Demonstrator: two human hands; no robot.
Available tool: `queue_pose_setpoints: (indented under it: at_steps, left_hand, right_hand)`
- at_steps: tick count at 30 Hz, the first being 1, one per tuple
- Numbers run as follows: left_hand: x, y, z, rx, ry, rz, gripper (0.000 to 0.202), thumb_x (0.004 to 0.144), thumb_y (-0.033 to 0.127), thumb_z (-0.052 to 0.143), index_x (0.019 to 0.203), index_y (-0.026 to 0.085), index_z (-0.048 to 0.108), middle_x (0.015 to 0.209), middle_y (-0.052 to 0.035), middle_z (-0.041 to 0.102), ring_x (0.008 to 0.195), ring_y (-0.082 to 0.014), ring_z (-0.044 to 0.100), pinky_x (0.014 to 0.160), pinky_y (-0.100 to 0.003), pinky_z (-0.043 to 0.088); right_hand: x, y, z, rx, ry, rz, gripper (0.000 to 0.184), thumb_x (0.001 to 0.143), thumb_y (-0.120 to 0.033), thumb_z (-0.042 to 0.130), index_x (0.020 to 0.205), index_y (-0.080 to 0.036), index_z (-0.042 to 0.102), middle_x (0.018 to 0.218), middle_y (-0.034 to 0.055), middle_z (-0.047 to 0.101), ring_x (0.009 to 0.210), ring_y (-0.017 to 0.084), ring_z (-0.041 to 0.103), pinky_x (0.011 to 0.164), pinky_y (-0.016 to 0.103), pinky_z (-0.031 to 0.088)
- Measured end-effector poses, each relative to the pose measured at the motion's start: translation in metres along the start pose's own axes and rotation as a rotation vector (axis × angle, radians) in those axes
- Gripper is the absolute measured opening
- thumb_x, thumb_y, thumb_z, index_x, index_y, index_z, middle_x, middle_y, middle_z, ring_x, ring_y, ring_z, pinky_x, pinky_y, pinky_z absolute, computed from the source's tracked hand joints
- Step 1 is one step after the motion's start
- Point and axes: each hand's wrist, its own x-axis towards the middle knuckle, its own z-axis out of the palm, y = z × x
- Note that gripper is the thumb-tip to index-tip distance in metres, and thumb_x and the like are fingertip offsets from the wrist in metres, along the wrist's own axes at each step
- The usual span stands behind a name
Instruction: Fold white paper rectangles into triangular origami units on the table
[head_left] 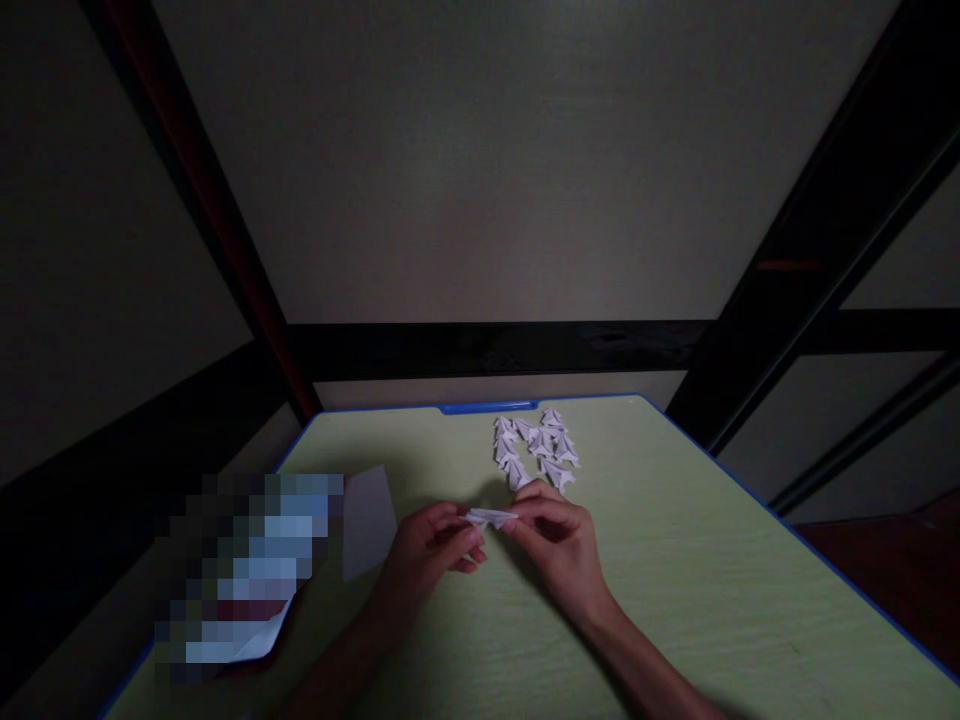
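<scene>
My left hand [431,548] and my right hand [559,535] meet over the middle of a pale green table [712,600]. Together they pinch a small folded white paper piece [491,517] between their fingertips, each hand closed on one end. Just beyond the hands lies a cluster of several small folded white paper pieces [536,448] near the table's far edge.
A white sheet of paper [367,520] lies left of my left hand, next to a blurred-out object [247,570] at the table's left edge. The table has a blue rim [487,407]. Dark bars and a plain wall stand behind.
</scene>
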Motion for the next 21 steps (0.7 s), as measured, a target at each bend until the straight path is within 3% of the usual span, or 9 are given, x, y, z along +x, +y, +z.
queue_pose_setpoints:
  at_steps: [4, 7, 10, 17, 21]
  left_hand:
    - [0.002, 0.002, 0.001, -0.247, 0.065, -0.115, 0.015, 0.056, 0.018, 0.063, 0.069, 0.011, 0.058, 0.060, -0.0035, 0.066, 0.056, -0.0151, 0.062, 0.056, -0.024, 0.048]
    - [0.003, 0.003, 0.003, -0.336, 0.154, -0.166, 0.006, 0.059, 0.015, 0.060, 0.062, 0.011, 0.057, 0.057, -0.0043, 0.066, 0.054, -0.0163, 0.062, 0.052, -0.025, 0.049]
    - [0.002, 0.002, 0.002, -0.316, 0.149, -0.163, 0.004, 0.061, 0.015, 0.058, 0.064, 0.012, 0.057, 0.057, -0.0046, 0.067, 0.053, -0.0156, 0.061, 0.050, -0.025, 0.048]
    - [-0.002, 0.001, 0.004, -0.191, 0.139, -0.087, 0.016, 0.059, 0.026, 0.061, 0.067, 0.012, 0.060, 0.059, -0.0024, 0.066, 0.053, -0.0132, 0.060, 0.049, -0.021, 0.046]
    - [-0.004, 0.000, 0.003, -0.018, 0.130, -0.036, 0.021, 0.054, 0.021, 0.065, 0.073, 0.012, 0.059, 0.059, -0.0022, 0.066, 0.057, -0.0130, 0.059, 0.052, -0.019, 0.044]
  right_hand:
    - [-0.007, -0.003, 0.000, -0.165, 0.021, -0.233, 0.013, 0.065, -0.009, 0.057, 0.058, -0.019, 0.061, 0.068, 0.0016, 0.050, 0.063, 0.012, 0.047, 0.053, 0.024, 0.036]
    - [-0.012, -0.002, 0.000, -0.281, 0.044, -0.380, 0.018, 0.066, -0.005, 0.054, 0.053, -0.018, 0.057, 0.072, 0.0022, 0.048, 0.063, 0.011, 0.045, 0.051, 0.024, 0.035]
    - [-0.015, 0.001, -0.002, -0.411, -0.013, -0.468, 0.016, 0.067, -0.004, 0.053, 0.059, -0.018, 0.057, 0.076, 0.0032, 0.047, 0.068, 0.013, 0.044, 0.054, 0.025, 0.036]
    - [-0.013, 0.003, -0.005, -0.607, -0.175, -0.485, 0.013, 0.069, -0.006, 0.050, 0.062, -0.016, 0.054, 0.085, 0.0051, 0.049, 0.079, 0.016, 0.044, 0.065, 0.030, 0.037]
    - [-0.013, 0.001, -0.004, -0.647, -0.217, -0.433, 0.015, 0.068, -0.006, 0.050, 0.057, -0.015, 0.050, 0.086, 0.0046, 0.051, 0.081, 0.016, 0.044, 0.067, 0.030, 0.036]
